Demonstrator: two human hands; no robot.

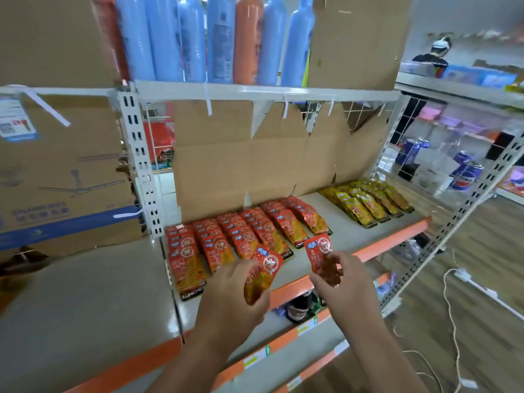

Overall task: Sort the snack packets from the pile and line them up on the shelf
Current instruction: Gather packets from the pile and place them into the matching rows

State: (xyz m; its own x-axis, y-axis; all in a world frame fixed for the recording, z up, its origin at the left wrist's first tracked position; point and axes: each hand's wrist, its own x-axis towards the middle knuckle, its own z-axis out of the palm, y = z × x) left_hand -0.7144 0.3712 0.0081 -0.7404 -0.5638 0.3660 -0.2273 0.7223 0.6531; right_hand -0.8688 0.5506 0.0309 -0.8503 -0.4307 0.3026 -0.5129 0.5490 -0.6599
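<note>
You pinched one glossy red foil snack packet [262, 272] in your left hand [231, 300] and another [320, 255] in your right hand [347, 282], fingers curled, poised above the white metal shelf [357, 231], likely to extend the red rows [243, 236].

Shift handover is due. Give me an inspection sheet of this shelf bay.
Surface: shelf with orange front edge, partly bare.
Job's things: red packets in rows at left; yellow packets in rows at right rear.
Clutter: torn cardboard behind the rows; bottles on the upper shelf.
Grips: left grip holds a red packet; right grip holds a second red packet.
Cables: white cable and power strip on the floor.
Surroundings: neighbouring rack with blue cans; large box at left.
</note>
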